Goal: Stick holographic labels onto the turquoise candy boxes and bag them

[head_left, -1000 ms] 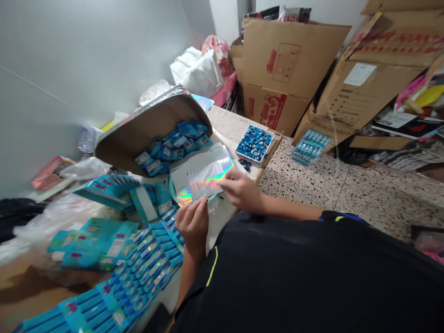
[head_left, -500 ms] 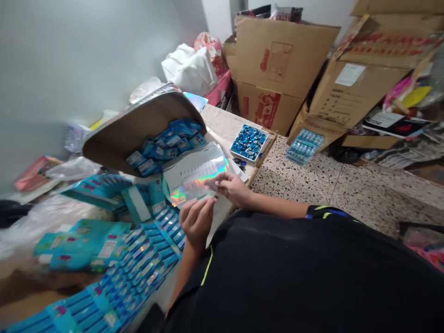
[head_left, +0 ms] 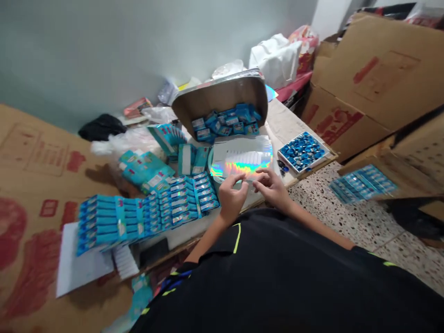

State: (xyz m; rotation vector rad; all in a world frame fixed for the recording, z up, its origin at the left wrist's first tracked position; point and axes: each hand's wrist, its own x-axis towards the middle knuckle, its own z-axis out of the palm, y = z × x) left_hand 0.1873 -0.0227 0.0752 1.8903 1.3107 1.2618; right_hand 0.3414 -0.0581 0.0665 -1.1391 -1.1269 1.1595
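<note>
I have two bare hands low and central in the frame, the left hand [head_left: 233, 199] and the right hand [head_left: 272, 187] close together, just below the near edge of a rainbow-and-silver holographic foil sheet [head_left: 241, 163]. The sheet lies almost flat at centre, over a pale round rim [head_left: 214, 172] that is mostly hidden. Both grips are curled, with the fingers bent and the fingertips drawn in toward the foil's near edge, but I cannot tell whether either one is pinching it.

Just behind the foil, a tilted brown cardboard box lid [head_left: 218, 99] holds a heap of small blue packets [head_left: 225, 121]. To the right of the foil, a white tray of glossy blue round pieces [head_left: 301, 151] sits near the edge of the pale bench [head_left: 287, 122]. Rows of long blue printed cards [head_left: 149, 212] fan out at left of centre, beside the hands. A flat brown carton sheet with red print [head_left: 34, 194] spreads across the lower left of the frame. Blue blister strips [head_left: 362, 184] lie at right, above a speckled terrazzo floor [head_left: 322, 212]. Large brown cartons [head_left: 374, 69] fill the upper right.
</note>
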